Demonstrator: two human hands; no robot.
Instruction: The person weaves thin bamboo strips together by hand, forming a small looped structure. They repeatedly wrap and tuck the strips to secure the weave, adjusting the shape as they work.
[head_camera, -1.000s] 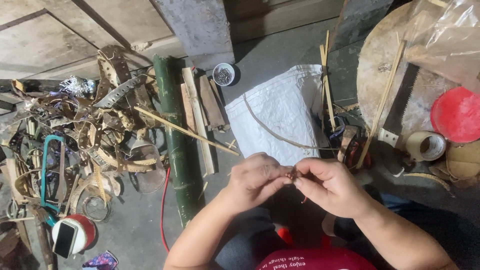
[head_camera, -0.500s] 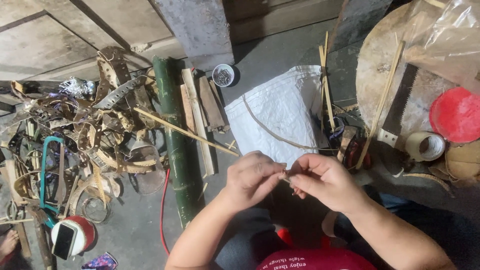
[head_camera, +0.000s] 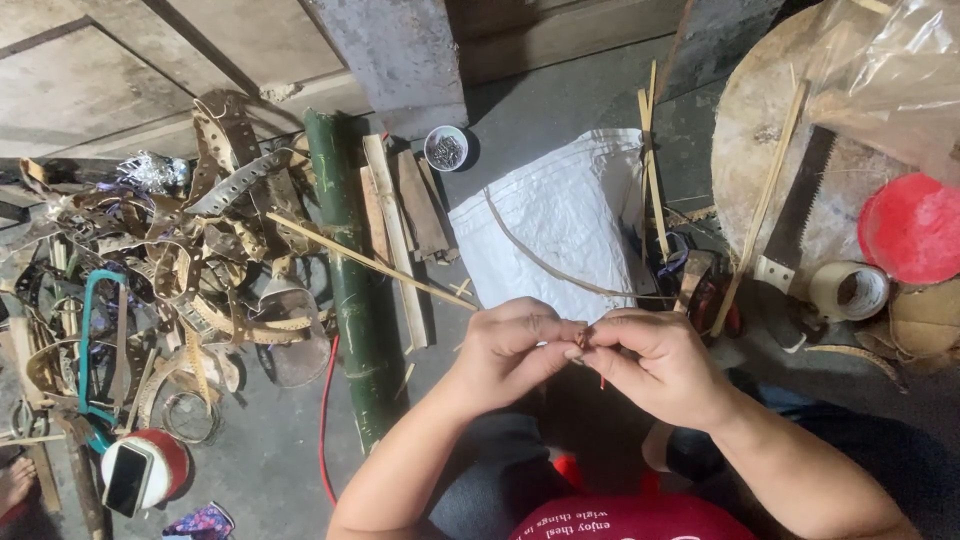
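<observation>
Both hands meet fingertip to fingertip: left hand (head_camera: 512, 345) at 9 o'clock, right hand (head_camera: 650, 362) at 3, fingers pinched on a thin strip (head_camera: 601, 378) hanging toward 6.

The person's left hand (head_camera: 515, 350) and right hand (head_camera: 650, 365) meet at centre, fingertips touching, above the grey concrete floor (head_camera: 270, 470). At twelve o'clock of them lies a white woven sack (head_camera: 560, 215); at ten, a long green bamboo pole (head_camera: 345, 270) beside flat wooden slats (head_camera: 400, 215). At nine sprawls a heap of brown cut strips (head_camera: 170, 280). At two, a round wooden block (head_camera: 770, 120) carries a handsaw (head_camera: 795, 215).
</observation>
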